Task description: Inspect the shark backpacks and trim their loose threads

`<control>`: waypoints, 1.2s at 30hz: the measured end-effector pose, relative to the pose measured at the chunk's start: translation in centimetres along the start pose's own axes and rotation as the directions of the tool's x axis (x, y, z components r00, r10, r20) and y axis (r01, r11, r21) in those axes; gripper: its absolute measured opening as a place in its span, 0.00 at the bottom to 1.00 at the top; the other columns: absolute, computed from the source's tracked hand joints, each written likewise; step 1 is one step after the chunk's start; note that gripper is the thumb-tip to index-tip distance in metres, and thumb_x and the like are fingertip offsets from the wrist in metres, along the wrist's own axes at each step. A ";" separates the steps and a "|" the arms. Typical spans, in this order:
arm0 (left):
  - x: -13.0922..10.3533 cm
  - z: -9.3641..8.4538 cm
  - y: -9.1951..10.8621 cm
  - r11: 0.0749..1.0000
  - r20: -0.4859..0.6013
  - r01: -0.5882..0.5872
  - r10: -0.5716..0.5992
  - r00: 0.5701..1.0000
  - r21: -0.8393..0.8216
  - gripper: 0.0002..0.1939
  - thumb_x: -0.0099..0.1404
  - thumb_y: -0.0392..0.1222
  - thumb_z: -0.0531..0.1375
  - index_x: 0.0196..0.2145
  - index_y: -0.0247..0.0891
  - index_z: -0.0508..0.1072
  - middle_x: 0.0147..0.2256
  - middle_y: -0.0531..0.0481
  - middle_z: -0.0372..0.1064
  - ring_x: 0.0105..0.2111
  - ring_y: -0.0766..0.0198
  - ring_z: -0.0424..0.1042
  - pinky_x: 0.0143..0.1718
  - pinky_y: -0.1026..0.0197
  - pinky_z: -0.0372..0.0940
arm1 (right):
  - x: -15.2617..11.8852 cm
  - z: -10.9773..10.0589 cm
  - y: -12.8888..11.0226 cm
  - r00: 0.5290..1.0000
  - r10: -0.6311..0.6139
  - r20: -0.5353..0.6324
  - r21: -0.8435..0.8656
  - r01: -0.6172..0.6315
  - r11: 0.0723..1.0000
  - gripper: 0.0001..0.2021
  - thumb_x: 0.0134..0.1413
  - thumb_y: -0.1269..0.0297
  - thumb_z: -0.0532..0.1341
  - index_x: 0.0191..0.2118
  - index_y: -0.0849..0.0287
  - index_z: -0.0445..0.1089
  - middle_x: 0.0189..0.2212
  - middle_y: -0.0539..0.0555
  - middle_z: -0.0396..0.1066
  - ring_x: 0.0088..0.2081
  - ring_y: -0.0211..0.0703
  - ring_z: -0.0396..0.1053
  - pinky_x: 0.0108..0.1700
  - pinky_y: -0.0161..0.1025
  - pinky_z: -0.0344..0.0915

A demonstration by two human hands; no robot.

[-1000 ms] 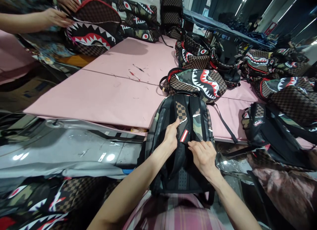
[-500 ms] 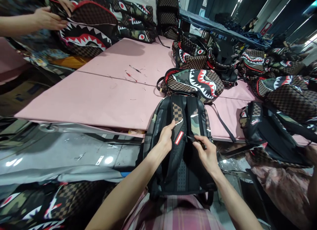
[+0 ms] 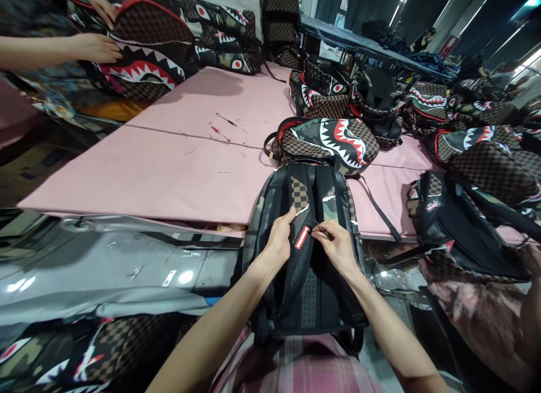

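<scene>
A black backpack (image 3: 310, 303) stands upright against the table edge in front of me, its strap side facing me. One shoulder strap (image 3: 299, 197) has a brown checkered patch and a red label (image 3: 301, 237). My left hand (image 3: 279, 235) is closed around that strap, thumb on top beside the label. Between the fingers of my right hand (image 3: 336, 243) is a small dark pointed tool (image 3: 323, 230); its exact kind is too small to make out. Its tip is at the edge of the labelled strap, where fingertips also pinch close to the strap.
A shark-mouth backpack (image 3: 333, 142) lies just beyond on the pink table (image 3: 169, 179). Two slim tools (image 3: 226, 120) and thread scraps lie left of it. Several bags crowd the right side and lower left. Another person's hands (image 3: 99, 46) handle a bag at upper left.
My right hand has moved left and slightly up, bringing the tool to the labelled strap's edge. My left hand keeps its hold. The other person's lower hand has closed its fingers on their bag.
</scene>
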State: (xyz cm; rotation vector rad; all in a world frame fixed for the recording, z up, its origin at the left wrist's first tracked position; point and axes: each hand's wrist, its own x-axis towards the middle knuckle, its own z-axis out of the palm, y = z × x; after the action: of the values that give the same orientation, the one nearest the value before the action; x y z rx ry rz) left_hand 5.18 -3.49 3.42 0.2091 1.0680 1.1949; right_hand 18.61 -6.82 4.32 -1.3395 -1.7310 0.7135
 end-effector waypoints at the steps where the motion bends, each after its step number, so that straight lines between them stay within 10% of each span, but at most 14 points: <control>1: 0.0 0.0 0.0 1.000 0.002 0.007 -0.007 1.000 0.002 0.12 0.56 0.45 0.62 0.29 0.32 0.76 0.31 0.46 0.76 0.30 0.63 0.73 0.39 0.62 0.65 | 0.2 0.1 0.0 1.000 -0.027 0.014 -0.032 0.027 0.999 0.05 0.53 0.65 0.59 0.28 0.57 0.69 0.28 0.51 0.68 0.33 0.40 0.66 0.36 0.36 0.60; 6: 0.4 -0.3 -0.1 0.999 0.046 0.051 -0.050 0.998 -0.018 0.14 0.54 0.48 0.63 0.28 0.31 0.75 0.29 0.46 0.75 0.28 0.62 0.73 0.37 0.61 0.65 | 0.1 -0.5 -0.1 0.992 -0.018 0.123 -0.164 0.038 0.986 0.07 0.56 0.65 0.55 0.28 0.58 0.65 0.29 0.51 0.64 0.32 0.40 0.63 0.35 0.36 0.57; 11: 0.3 -0.4 0.2 0.997 0.063 0.073 -0.073 0.995 -0.005 0.15 0.53 0.48 0.63 0.31 0.31 0.76 0.31 0.45 0.76 0.31 0.60 0.74 0.38 0.60 0.66 | -1.2 -2.6 -0.4 0.845 0.020 0.534 0.228 -0.166 0.959 0.15 0.56 0.56 0.54 0.24 0.60 0.64 0.22 0.48 0.62 0.25 0.36 0.60 0.30 0.33 0.56; 18: -0.1 -0.1 0.2 1.000 0.051 0.024 -0.025 0.998 0.019 0.14 0.56 0.48 0.61 0.32 0.32 0.76 0.32 0.46 0.76 0.32 0.61 0.73 0.41 0.60 0.65 | -0.3 -0.9 0.1 0.972 0.233 0.038 0.099 -0.236 0.967 0.10 0.49 0.57 0.60 0.31 0.59 0.71 0.28 0.50 0.71 0.32 0.40 0.66 0.36 0.35 0.59; 36: 0.0 -0.2 -0.1 0.998 0.042 -0.045 0.044 0.998 0.039 0.18 0.49 0.51 0.65 0.30 0.31 0.75 0.32 0.44 0.75 0.35 0.58 0.73 0.42 0.59 0.62 | 0.8 0.3 0.4 0.905 0.408 0.122 0.329 -0.425 0.844 0.07 0.39 0.63 0.62 0.21 0.61 0.68 0.19 0.48 0.67 0.23 0.35 0.62 0.30 0.34 0.58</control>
State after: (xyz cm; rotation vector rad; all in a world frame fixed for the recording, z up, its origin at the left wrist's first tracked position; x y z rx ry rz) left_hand 5.03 -3.62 3.27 0.2886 1.0564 1.2047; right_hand 18.44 -5.94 4.05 -1.4630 -1.2691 1.2448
